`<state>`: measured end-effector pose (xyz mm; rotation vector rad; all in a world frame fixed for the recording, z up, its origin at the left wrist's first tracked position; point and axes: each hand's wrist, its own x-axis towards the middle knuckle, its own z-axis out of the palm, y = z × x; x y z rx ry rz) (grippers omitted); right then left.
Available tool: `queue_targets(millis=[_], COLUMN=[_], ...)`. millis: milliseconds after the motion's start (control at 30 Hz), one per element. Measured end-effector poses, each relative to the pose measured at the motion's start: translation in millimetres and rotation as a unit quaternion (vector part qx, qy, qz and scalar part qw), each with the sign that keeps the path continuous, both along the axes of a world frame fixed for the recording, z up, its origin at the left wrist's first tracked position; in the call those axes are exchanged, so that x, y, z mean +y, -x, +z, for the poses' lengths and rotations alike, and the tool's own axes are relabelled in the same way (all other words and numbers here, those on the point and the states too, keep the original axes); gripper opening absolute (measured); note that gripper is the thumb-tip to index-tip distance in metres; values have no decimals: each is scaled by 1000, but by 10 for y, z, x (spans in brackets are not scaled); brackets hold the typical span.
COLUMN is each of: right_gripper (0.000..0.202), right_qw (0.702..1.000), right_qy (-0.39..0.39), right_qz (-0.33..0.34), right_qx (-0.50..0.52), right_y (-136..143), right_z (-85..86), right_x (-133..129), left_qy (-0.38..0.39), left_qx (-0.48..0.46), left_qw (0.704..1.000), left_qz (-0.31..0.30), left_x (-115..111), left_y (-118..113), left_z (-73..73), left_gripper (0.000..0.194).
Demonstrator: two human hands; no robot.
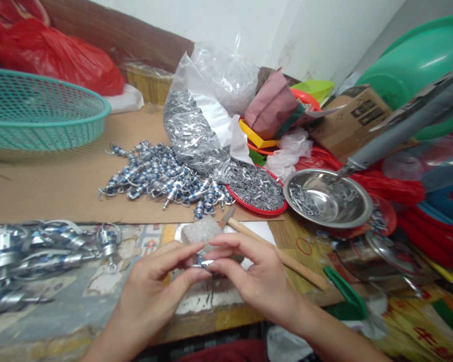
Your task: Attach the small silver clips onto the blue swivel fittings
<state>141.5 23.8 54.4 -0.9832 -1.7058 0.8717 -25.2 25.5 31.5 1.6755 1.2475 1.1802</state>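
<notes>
My left hand and my right hand meet at the front edge of the workbench, both with fingers closed. Between their fingertips is a small silver-and-blue metal part, mostly covered by the fingers. Just behind them lies a grey stone block. A hammer with a wooden handle rests beside my right hand, its head end near the stone. On the cardboard beyond is a heap of blue-and-silver metal pieces with curved white wires. More such pieces lie left of my left hand.
A red plate is heaped with small grey metal bits, below a clear bag of the same. Right of it stands a steel bowl under a grey bar. A turquoise basket sits at the left.
</notes>
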Motion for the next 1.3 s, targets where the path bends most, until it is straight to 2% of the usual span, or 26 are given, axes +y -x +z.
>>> queue_targets(millis=[167, 333, 433, 500, 600, 700, 767, 867, 1033, 1167, 1300], right_gripper=[33, 30, 35, 40, 22, 21, 22, 23, 30, 33, 20], right_qw=[999, 999, 994, 973, 916, 876, 866, 882, 918, 939, 969], right_qy=[-11, -24, -98, -203, -332, -383, -393, -382, -324, -280, -189], right_qz=[-44, -22, -22, -14, 19, 52, 64, 43, 11, 5, 6], right_qx=[12, 3, -38, -113, -224, -287, -301, -272, -229, -202, -158], right_y=[0, -20, -66, -115, -196, -249, -252, -214, -148, -100, -57], right_z=[-51, -79, -122, -148, -146, -92, -55, -39, -103, -157, -87], right_x=[-7, -23, -42, -50, -47, -34, -27, -25, -38, -73, -86], left_qy=[-10, -2, 42, 73, 82, 54, 32, 33, 127, 171, 201], left_qx=[-18, -28, -49, -65, -45, -4, 8, 1, -43, -95, -169], left_qw=[1000, 999, 998, 995, 996, 999, 999, 999, 990, 980, 964], left_qz=[-4, -28, -20, -8, 3, 5, 8, 2, -37, -28, -32], left_x=[-3, -1, 2, 8, 14, 5, -5, -7, 18, -9, -55], left_y=[-25, -32, -6, 8, 13, 16, 28, 58, 90, 73, 29], left_z=[17, 24, 49, 76, 115, 135, 142, 153, 145, 76, 2], left_gripper=[20, 21, 18, 16, 12, 9, 8, 8, 9, 8, 38])
